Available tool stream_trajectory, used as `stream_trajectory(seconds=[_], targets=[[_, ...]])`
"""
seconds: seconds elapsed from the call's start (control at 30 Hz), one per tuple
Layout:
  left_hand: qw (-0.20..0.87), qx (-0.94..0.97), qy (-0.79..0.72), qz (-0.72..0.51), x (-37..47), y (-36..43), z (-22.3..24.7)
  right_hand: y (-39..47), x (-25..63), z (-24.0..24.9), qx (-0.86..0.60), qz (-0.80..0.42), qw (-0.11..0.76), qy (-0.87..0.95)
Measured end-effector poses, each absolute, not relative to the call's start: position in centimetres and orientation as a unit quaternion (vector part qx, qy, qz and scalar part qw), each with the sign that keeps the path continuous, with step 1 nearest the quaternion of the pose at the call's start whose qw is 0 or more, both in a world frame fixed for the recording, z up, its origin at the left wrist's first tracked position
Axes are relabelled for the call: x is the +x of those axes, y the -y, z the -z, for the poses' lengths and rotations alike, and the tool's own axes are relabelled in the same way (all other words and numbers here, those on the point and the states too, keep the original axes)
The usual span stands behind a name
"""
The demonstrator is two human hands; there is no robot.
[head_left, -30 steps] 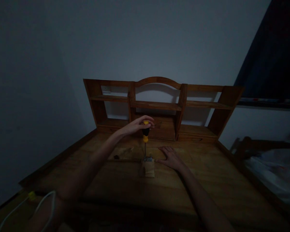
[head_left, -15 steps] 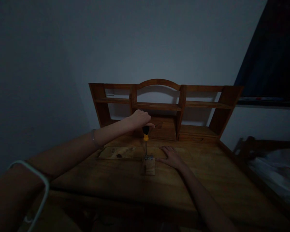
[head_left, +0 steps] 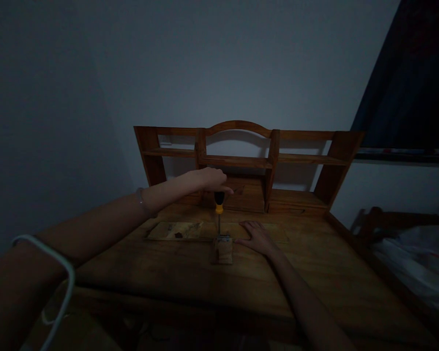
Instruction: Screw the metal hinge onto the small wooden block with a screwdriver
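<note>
In the head view my left hand [head_left: 214,180] is closed over the top of a screwdriver [head_left: 219,208] with a black and yellow handle. The screwdriver stands upright, its shaft pointing down at a small metal fitting [head_left: 224,238] on a wooden block [head_left: 225,252]. Whether the tip sits in a screw is too small to tell. Just right of the block, my right hand [head_left: 259,238] lies with fingers spread on a long flat wooden board [head_left: 210,230], which has a dark knot and pale patches at its left end. The thumb points toward the block.
Under everything is a wooden desk [head_left: 314,273], with a raised rim along its right side. A wooden shelf unit [head_left: 237,160] with an arched top rail stands at the back against the wall [head_left: 205,63]. White bedding [head_left: 420,263] shows beyond the right edge.
The left wrist has turned and tilted slightly on the screwdriver handle. Everything has shifted a little left in view; the right hand stays on the board.
</note>
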State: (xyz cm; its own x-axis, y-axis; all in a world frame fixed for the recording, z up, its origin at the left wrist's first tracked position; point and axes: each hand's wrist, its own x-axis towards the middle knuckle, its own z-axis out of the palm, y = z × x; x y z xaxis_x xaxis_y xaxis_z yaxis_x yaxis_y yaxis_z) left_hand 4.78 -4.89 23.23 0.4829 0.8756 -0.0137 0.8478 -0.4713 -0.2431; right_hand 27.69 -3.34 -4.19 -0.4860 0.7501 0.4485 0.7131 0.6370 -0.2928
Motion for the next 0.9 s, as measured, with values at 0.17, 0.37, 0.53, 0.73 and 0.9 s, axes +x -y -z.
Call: stream_trajectory(seconds=[0.17,0.37,0.53,0.73,0.9], targets=[[0.068,-0.916,0.391,-0.064,4.5,4.1,-23.2,3.2,27.7,4.4,-0.428,-0.034,0.276,0.86],[0.008,-0.933,0.348,-0.091,4.7,3.6,-24.1,3.2,27.6,4.4,-0.429,-0.029,0.28,0.858],[0.112,-0.86,0.492,-0.08,5.3,4.2,-23.4,3.2,27.6,4.4,-0.426,-0.02,0.281,0.859],[0.05,-0.93,0.36,-0.058,4.1,3.9,-23.2,3.3,27.6,4.2,-0.427,-0.02,0.276,0.861],[-0.027,-0.941,0.32,-0.105,3.7,3.9,-23.6,3.3,27.6,4.3,-0.43,-0.025,0.278,0.859]])
